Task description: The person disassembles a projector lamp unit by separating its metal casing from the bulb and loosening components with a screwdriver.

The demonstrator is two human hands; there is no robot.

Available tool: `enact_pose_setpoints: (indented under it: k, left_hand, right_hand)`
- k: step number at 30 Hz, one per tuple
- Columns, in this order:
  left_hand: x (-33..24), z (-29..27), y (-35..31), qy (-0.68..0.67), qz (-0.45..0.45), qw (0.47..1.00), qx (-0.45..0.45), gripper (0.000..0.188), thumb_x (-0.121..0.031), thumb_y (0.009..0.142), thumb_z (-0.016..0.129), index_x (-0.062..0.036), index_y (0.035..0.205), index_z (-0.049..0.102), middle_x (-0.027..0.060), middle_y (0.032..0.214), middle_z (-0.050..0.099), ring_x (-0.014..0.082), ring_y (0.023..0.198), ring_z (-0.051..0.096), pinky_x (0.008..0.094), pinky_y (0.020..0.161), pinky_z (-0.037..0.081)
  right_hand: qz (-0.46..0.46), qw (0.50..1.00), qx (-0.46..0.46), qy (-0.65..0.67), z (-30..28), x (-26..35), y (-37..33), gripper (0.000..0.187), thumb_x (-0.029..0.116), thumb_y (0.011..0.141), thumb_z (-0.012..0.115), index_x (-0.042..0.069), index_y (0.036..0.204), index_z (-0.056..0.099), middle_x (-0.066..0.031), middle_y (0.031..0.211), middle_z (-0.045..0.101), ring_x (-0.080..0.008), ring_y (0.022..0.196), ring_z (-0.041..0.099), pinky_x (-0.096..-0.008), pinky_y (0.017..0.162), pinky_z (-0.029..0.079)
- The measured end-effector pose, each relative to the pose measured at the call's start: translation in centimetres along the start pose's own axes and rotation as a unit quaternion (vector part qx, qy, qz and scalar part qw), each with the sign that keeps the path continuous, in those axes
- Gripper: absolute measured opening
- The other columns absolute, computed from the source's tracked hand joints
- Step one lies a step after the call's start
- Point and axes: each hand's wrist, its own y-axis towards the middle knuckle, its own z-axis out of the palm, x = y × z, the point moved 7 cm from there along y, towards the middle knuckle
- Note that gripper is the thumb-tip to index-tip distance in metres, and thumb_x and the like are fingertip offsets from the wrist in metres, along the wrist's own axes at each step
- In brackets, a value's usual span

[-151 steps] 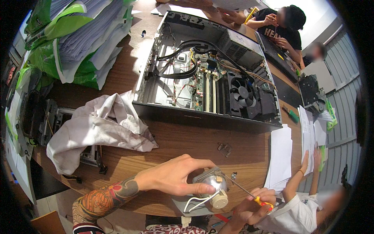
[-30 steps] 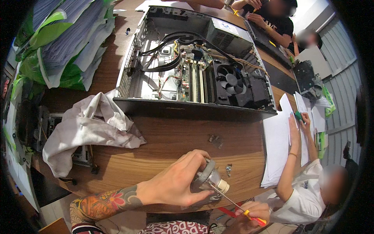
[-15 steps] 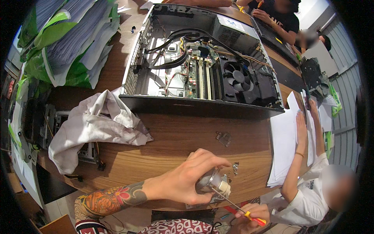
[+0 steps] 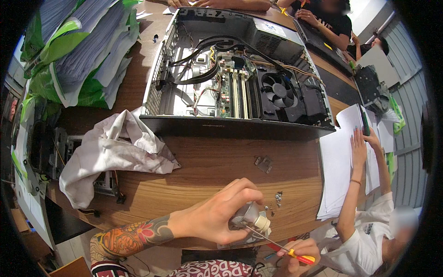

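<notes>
My left hand (image 4: 219, 210) is curled round a silvery, dome-shaped part with a cream, plug-like end (image 4: 263, 223) at the table's near edge. My palm and fingers hide some of it. From the lower right, my right hand (image 4: 295, 254) grips a screwdriver (image 4: 268, 238) by its yellow and red handle. Its thin shaft slants up to the left, with the tip at the part beside my left thumb. Just past the part lie several small screws (image 4: 278, 198). Farther off, a small metal bracket (image 4: 263, 164) rests on the wood.
An opened computer case (image 4: 240, 123) stands across the far table. Left of it are a crumpled pale cloth (image 4: 117, 154), a drive-like metal unit (image 4: 105, 182) and a tall stack of papers (image 4: 92, 55). At right, a person's hands rest by white sheets (image 4: 334, 175); other people work beyond.
My left fingers have drawn in closer over the part, and the part and screwdriver have shifted slightly. The person at right has moved a hand and now has a dark strip by it.
</notes>
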Motion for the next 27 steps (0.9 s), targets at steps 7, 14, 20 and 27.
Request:
enact_pose_setpoints:
  k: [7, 14, 20, 27]
  left_hand:
    - [0.3, 0.1, 0.0, -0.005, -0.002, 1.0, -0.006, 0.064, -0.002, 0.067, 0.08, -0.0065, 0.119, 0.042, 0.0186, 0.11, 0.05, 0.0323, 0.1, 0.054, 0.0384, 0.084, 0.047]
    - [0.2, 0.1, -0.2, -0.001, 0.008, 1.0, -0.004, 0.068, -0.002, 0.067, 0.08, -0.0073, 0.12, 0.037, 0.0205, 0.11, 0.048, 0.0329, 0.098, 0.052, 0.0393, 0.081, 0.047]
    - [0.5, 0.0, -0.4, 0.0, -0.004, 1.0, 0.001, 0.067, -0.003, 0.068, 0.08, -0.0075, 0.119, 0.036, 0.021, 0.111, 0.047, 0.0328, 0.098, 0.051, 0.0383, 0.08, 0.046]
    - [0.4, 0.0, -0.2, -0.024, -0.011, 0.999, 0.027, 0.064, -0.004, 0.072, 0.078, -0.0075, 0.12, 0.035, 0.0224, 0.114, 0.047, 0.0346, 0.102, 0.051, 0.0412, 0.087, 0.044]
  right_hand:
    - [-0.018, 0.999, 0.019, -0.03, -0.1, 0.0, -0.4, 0.02, 0.01, 0.087, 0.07, -0.003, 0.096, 0.058, -0.0162, 0.08, 0.058, -0.0285, 0.066, 0.064, -0.0345, 0.06, 0.056]
    - [-0.016, 0.999, 0.007, -0.036, -0.1, 0.0, -0.4, 0.023, 0.013, 0.088, 0.072, -0.004, 0.095, 0.058, -0.016, 0.079, 0.058, -0.0293, 0.065, 0.066, -0.0353, 0.058, 0.056]
    - [-0.033, 0.994, 0.025, -0.097, -0.1, 0.3, 0.1, 0.032, 0.022, 0.088, 0.073, -0.007, 0.096, 0.062, -0.0177, 0.076, 0.065, -0.0277, 0.062, 0.065, -0.0329, 0.057, 0.054]
    - [-0.025, 0.983, -0.004, -0.184, -1.4, 0.1, 0.5, 0.047, 0.041, 0.089, 0.07, -0.006, 0.086, 0.064, -0.0134, 0.065, 0.063, -0.0226, 0.058, 0.058, -0.0317, 0.056, 0.046]
